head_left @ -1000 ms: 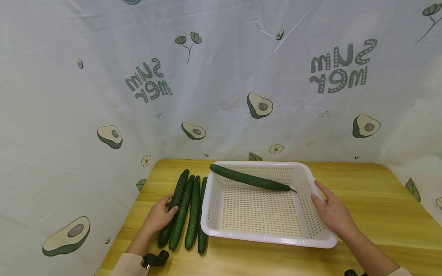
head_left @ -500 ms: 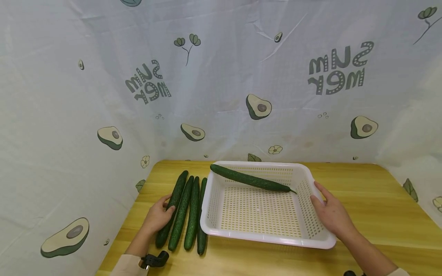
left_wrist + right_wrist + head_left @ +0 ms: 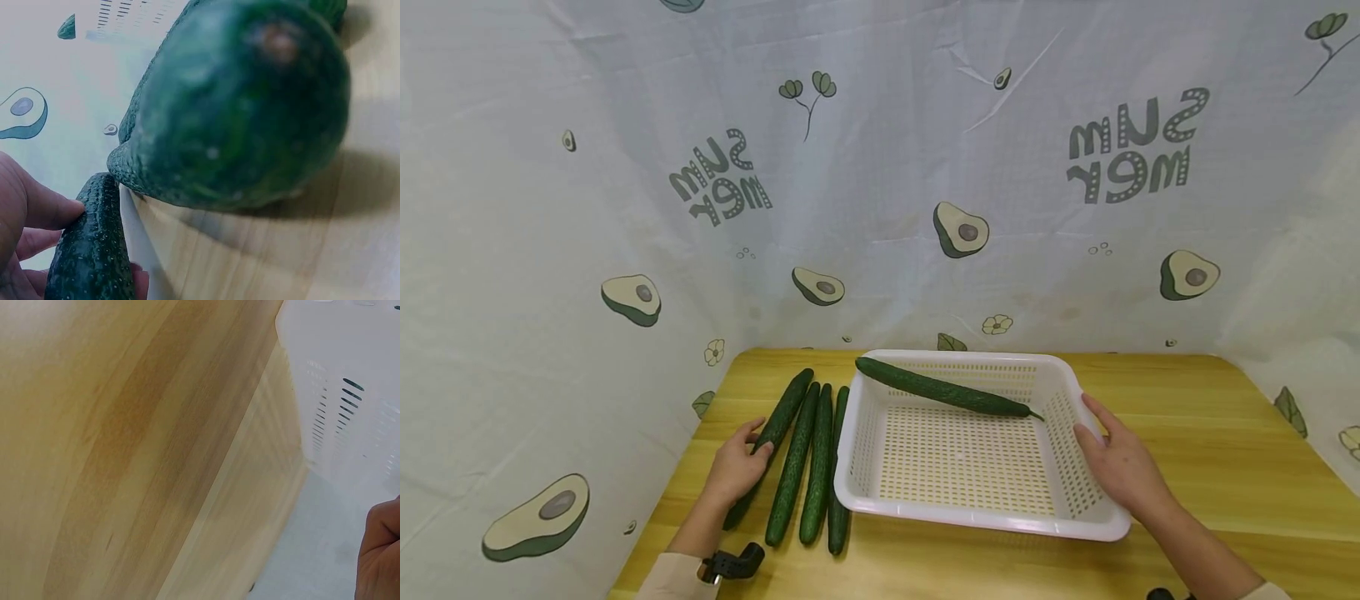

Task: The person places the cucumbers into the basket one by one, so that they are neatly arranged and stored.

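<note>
My left hand (image 3: 737, 468) grips the leftmost cucumber (image 3: 784, 410), thumb on one side and fingers round the other; the left wrist view shows this cucumber (image 3: 94, 250) between thumb and fingers. Its far end leans right, apart from the neighbouring cucumber (image 3: 793, 467) along most of its length. Two more cucumbers lie alongside, the last one (image 3: 839, 500) partly under the basket's rim. My right hand (image 3: 1123, 458) holds the right rim of a white perforated basket (image 3: 985, 518), thumb inside. One cucumber (image 3: 943, 389) lies slantwise in the basket, along its back side.
The wooden table (image 3: 1195, 433) extends to the right of the basket and in front of it. A pale curtain (image 3: 880, 167) printed with avocados hangs behind the table and along its left side. In the left wrist view a cucumber end (image 3: 244, 106) looms close and blurred.
My left hand has shifted slightly left with the leftmost cucumber, which has turned and separated from the one beside it. The right hand and basket stay in place.
</note>
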